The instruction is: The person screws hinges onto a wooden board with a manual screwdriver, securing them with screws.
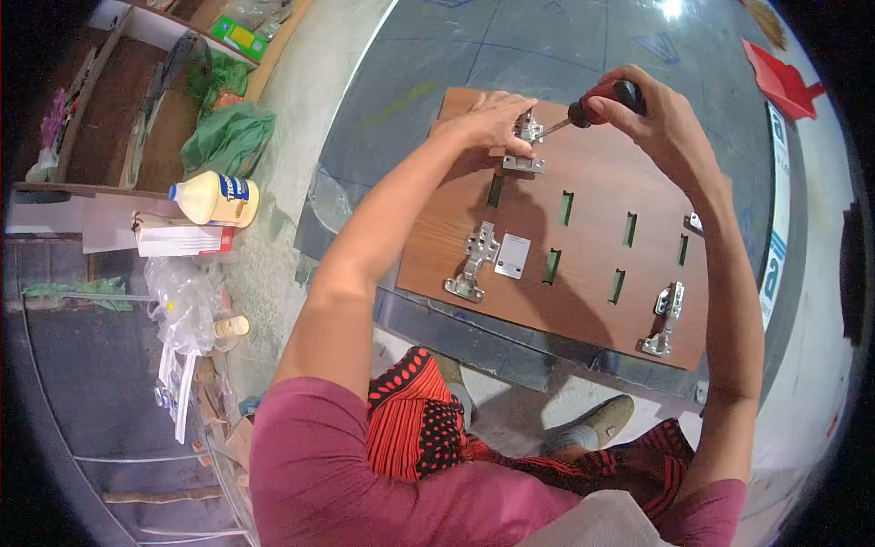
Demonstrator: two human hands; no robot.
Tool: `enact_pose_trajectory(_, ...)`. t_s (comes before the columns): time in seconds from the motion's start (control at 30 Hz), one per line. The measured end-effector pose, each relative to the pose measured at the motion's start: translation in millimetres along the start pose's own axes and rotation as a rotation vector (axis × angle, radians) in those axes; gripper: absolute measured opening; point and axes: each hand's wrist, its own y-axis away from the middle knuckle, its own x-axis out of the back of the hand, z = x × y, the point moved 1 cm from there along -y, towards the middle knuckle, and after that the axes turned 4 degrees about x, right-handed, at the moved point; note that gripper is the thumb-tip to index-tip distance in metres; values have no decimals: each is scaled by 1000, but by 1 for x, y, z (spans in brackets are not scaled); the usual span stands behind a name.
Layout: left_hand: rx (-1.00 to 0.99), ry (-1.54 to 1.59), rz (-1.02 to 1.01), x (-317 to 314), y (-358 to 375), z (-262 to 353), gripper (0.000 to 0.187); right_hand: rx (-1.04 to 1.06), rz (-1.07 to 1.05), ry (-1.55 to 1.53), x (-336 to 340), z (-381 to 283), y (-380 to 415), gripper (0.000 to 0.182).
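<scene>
Right hand (663,123) wraps screwdriver (580,113); left hand (488,125) pinches hinge (524,165). Best: shaft (554,130) square to board (592,237), hinge pressed flat.

Yellow jug (205,199): on its blue label I make out "Tite", the rest unclear. White strip (776,210), right: blue letters resembling "la". White label (513,256) on the wooden panel (592,242): print too small.

upper hinge (525,165) | partly hidden (left fingers (518,146) over it) | sticker (513,256) print too small
</scene>
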Motion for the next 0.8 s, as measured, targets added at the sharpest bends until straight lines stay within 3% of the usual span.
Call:
enact_pose_trajectory(0.27, 80, 111, 23, -1, 7, 1, 114, 165, 138, 6, 3, -28, -5, 31)
enact_pose_trajectory(0.5, 106, 146, 50, -7, 9, 0, 115, 147, 35, 83, -23, -30, -19, 33)
enact_pose_trajectory(0.8, 95, 78, 6, 4, 15, 9, 99, 120, 8, 178, -37, -28, -27, 36)
